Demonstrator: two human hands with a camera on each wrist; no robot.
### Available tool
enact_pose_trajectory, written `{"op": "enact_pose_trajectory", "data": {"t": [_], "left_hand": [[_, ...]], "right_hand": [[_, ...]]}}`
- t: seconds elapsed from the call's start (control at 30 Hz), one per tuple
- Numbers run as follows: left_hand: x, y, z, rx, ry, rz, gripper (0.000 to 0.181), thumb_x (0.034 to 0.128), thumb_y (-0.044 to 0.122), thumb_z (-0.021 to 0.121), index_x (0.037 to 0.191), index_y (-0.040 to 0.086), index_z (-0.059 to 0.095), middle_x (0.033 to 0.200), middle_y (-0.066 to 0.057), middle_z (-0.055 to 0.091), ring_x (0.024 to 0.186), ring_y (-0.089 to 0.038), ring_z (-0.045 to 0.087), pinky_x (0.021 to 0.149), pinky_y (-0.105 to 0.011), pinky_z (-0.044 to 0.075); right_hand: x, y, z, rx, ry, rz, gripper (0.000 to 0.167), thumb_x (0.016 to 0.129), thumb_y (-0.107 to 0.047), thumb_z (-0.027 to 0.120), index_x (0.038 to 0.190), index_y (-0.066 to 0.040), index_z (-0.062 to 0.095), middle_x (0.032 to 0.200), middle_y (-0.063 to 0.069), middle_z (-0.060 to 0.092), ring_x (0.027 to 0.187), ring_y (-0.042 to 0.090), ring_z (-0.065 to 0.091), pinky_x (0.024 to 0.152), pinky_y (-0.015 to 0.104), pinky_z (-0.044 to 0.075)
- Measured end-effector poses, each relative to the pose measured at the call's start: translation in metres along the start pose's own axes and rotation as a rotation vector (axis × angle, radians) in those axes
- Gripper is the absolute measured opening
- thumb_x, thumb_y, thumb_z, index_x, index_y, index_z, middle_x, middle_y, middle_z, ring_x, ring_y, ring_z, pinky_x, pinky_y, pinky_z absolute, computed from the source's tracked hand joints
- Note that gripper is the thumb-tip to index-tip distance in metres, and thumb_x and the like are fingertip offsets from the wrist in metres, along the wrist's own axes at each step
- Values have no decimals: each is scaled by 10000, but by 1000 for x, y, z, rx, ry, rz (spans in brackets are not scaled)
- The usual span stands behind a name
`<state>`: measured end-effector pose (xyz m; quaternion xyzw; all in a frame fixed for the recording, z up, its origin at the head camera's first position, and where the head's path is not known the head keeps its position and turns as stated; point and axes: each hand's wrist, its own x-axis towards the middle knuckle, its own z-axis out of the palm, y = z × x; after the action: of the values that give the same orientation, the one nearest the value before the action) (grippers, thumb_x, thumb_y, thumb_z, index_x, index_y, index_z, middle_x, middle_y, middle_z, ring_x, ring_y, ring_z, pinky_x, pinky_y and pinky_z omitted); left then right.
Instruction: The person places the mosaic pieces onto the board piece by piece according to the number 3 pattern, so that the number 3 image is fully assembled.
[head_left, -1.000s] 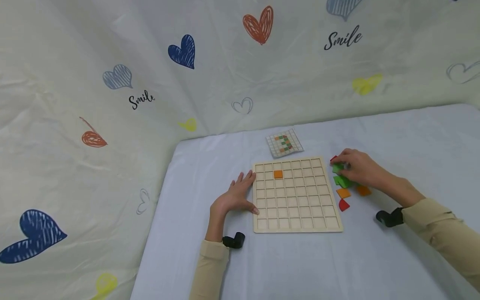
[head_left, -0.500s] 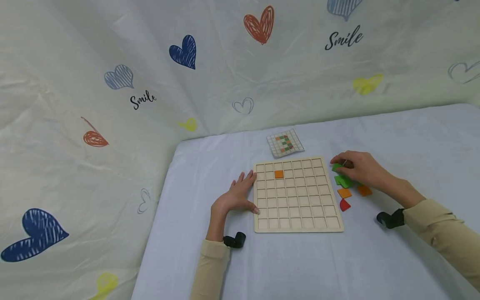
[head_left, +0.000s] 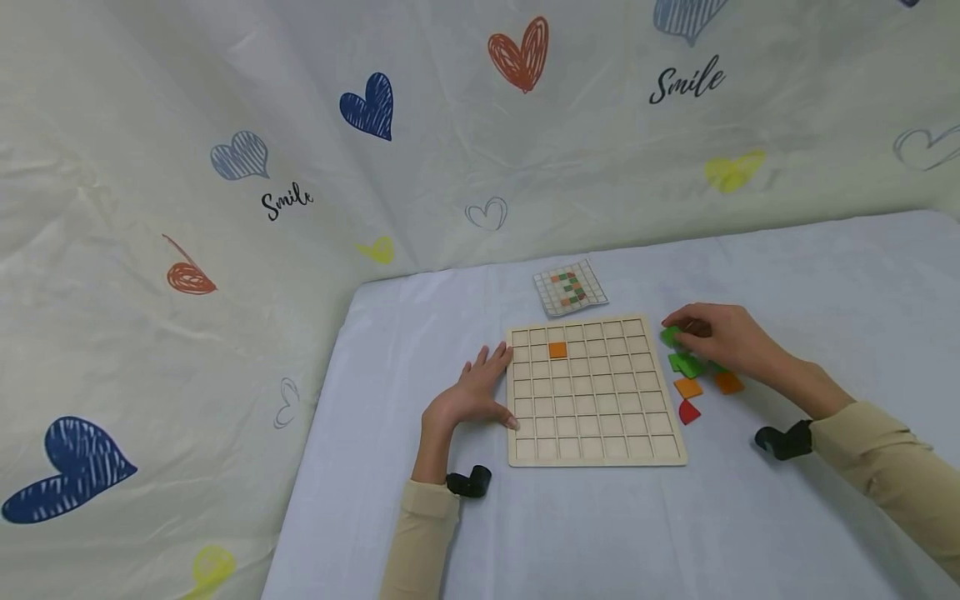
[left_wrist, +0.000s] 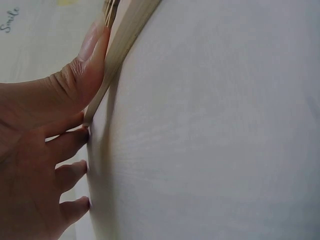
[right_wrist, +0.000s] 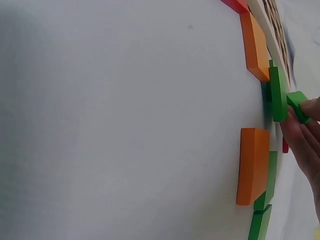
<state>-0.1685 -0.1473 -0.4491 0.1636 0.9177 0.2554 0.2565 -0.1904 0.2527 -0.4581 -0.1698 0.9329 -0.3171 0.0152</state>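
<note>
A wooden grid board (head_left: 596, 404) lies on the white table, with one orange square tile (head_left: 557, 350) in a cell near its upper left. My left hand (head_left: 471, 393) rests against the board's left edge, fingers spread and thumb on the rim; the left wrist view shows the thumb (left_wrist: 82, 75) on that edge. Just off the board's upper right side, my right hand (head_left: 723, 335) pinches a green tile (right_wrist: 299, 106) between thumb and finger. Beside and below it lie more green tiles (head_left: 686, 365), partly overlapping. A red piece (right_wrist: 285, 145) shows partly behind the fingers in the right wrist view.
Orange tiles (head_left: 687, 388) and a red quarter-round tile (head_left: 688, 412) lie right of the board. A printed pattern card (head_left: 570, 287) sits behind the board. A patterned cloth (head_left: 600, 167) hangs at the table's back and left. Black wrist mounts (head_left: 469, 482) are on both arms.
My right fingers have closed in on the green tile, which has shifted slightly left. The red piece beside it is now hidden in the head view. My left hand stays in place.
</note>
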Motion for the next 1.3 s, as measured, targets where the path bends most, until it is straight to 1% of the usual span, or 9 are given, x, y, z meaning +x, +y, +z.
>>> {"op": "enact_pose_trajectory", "data": {"t": [0.13, 0.27, 0.33, 0.4, 0.47, 0.53, 0.77, 0.87, 1.3], "left_hand": [[1, 0, 0, -1, 3, -4, 1238, 738, 250, 940, 1667, 143, 130, 1741, -7, 33, 1611, -254, -74, 1305, -488, -13], [1, 0, 1, -5, 7, -6, 1237, 734, 244, 942, 1666, 142, 135, 1741, -7, 39, 1611, -251, -72, 1305, -487, -13], [1, -1, 1, -7, 6, -8, 1236, 734, 244, 942, 1666, 144, 136, 1741, -4, 41, 1611, -248, -73, 1306, -484, -14], [1, -1, 1, -10, 5, -7, 1235, 734, 242, 942, 1666, 144, 139, 1741, -4, 42, 1611, -247, -73, 1306, -484, -13], [1, -2, 2, -14, 4, -6, 1235, 732, 240, 944, 1666, 144, 141, 1741, -2, 42, 1611, -247, -75, 1306, -483, -14], [1, -2, 2, -16, 3, -4, 1237, 730, 239, 945, 1666, 144, 141, 1741, -1, 40, 1611, -248, -76, 1306, -484, -15], [-1, 0, 1, -17, 9, -3, 1234, 733, 239, 943, 1666, 140, 142, 1743, -9, 43, 1611, -249, -73, 1306, -487, -10], [-1, 1, 0, -16, 8, -5, 1236, 731, 236, 945, 1666, 137, 141, 1743, -15, 44, 1611, -252, -74, 1305, -491, -11], [1, 1, 0, -4, 10, -8, 1233, 734, 257, 944, 1666, 140, 146, 1742, -11, 39, 1611, -252, -69, 1306, -484, -9]], "right_hand": [[1, 0, 0, 26, -37, 59, 310, 945, -74, 706, 1232, 43, 688, 1142, 254, 713, 973, 391, 700, 844, 495, 614], [0, -2, 1, 45, -46, 69, 388, 934, -90, 734, 1280, 69, 660, 1159, 269, 707, 1002, 407, 697, 903, 564, 583], [0, -3, 1, 49, -42, 71, 394, 929, -102, 743, 1280, 60, 667, 1143, 247, 721, 995, 384, 703, 892, 529, 597], [0, -4, 2, 53, -38, 75, 390, 925, -118, 751, 1272, 45, 680, 1135, 223, 730, 988, 359, 706, 861, 434, 618], [1, -6, 3, 51, -34, 79, 387, 921, -140, 762, 1264, 25, 693, 1145, 203, 732, 996, 343, 705, 833, 325, 604], [1, -7, 4, 54, -35, 78, 383, 918, -157, 768, 1257, 9, 702, 1158, 189, 727, 1011, 338, 699, 828, 277, 572], [5, -13, 5, 65, -44, 33, 371, 915, -172, 783, 1251, -27, 717, 1173, 152, 719, 1055, 327, 678, 935, 507, 568], [7, -16, 6, 75, -48, 10, 369, 908, -173, 794, 1238, -24, 722, 1169, 161, 721, 1058, 343, 676, 952, 561, 553], [22, -31, 12, 103, -72, -47, 356, 892, -165, 811, 1202, -7, 735, 1146, 145, 742, 1033, 314, 677, 943, 542, 552]]}}
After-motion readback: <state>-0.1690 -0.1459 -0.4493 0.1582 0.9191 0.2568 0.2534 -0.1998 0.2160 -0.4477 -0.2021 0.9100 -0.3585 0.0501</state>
